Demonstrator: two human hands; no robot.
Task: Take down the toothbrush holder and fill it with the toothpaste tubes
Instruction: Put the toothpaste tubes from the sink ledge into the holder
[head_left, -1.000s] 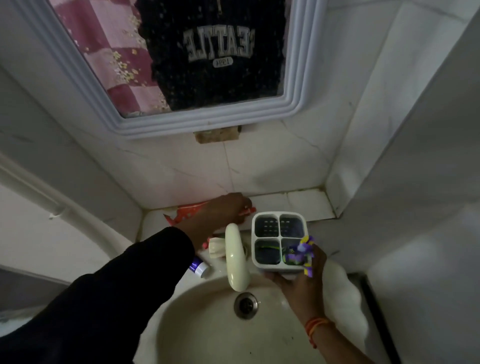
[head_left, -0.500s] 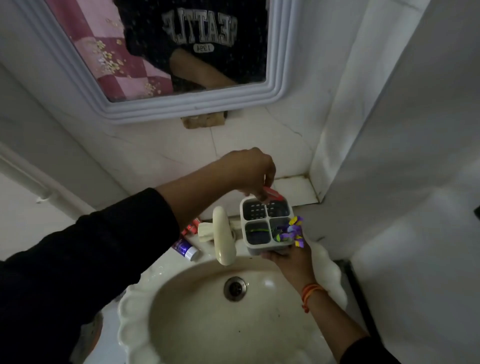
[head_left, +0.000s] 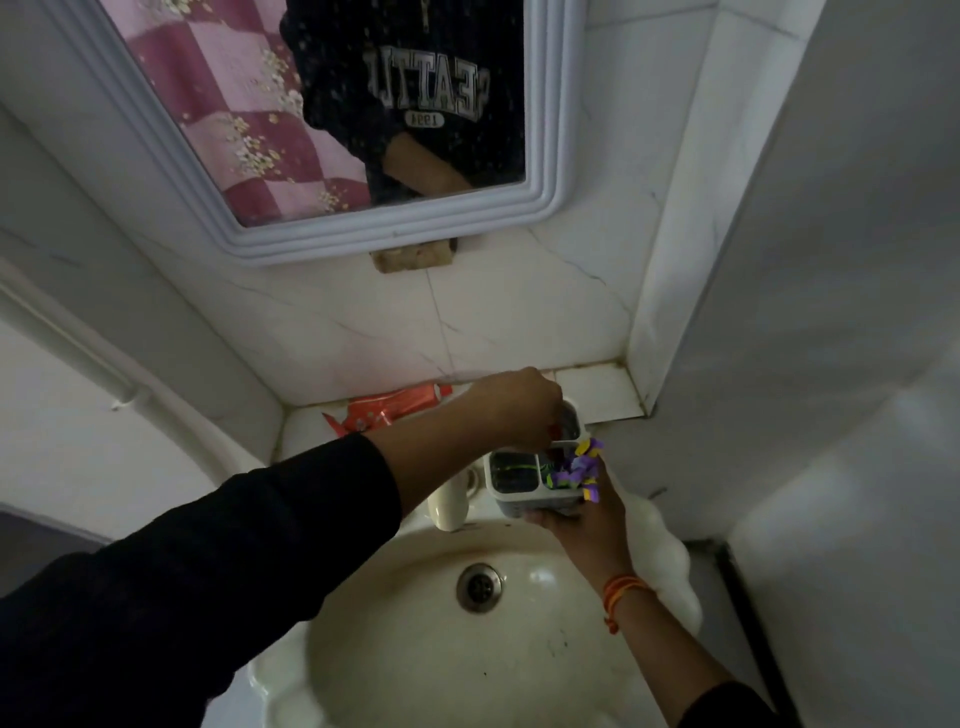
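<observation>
A white toothbrush holder (head_left: 511, 498) with four compartments hangs over the sink's back rim, a purple and yellow ornament (head_left: 577, 469) on its right side. My right hand (head_left: 589, 519) grips the holder from below. My left hand (head_left: 511, 408) is over the far compartments with its fingers pointing down, closed on a small red toothpaste tube (head_left: 554, 430) of which only a sliver shows. An orange toothpaste tube (head_left: 387, 411) lies flat on the ledge behind the tap, left of my left hand.
A cream tap (head_left: 450, 506) juts over the sink basin (head_left: 415, 665), with the drain (head_left: 479, 587) below it. A tiled ledge (head_left: 597, 392) runs along the back wall. A white-framed mirror (head_left: 395, 236) hangs above. A wall closes in on the right.
My left hand left the ledge with a small red tube, rose over the holder, and has now dropped its fingers into a far compartment. My right hand kept hold of the holder.
</observation>
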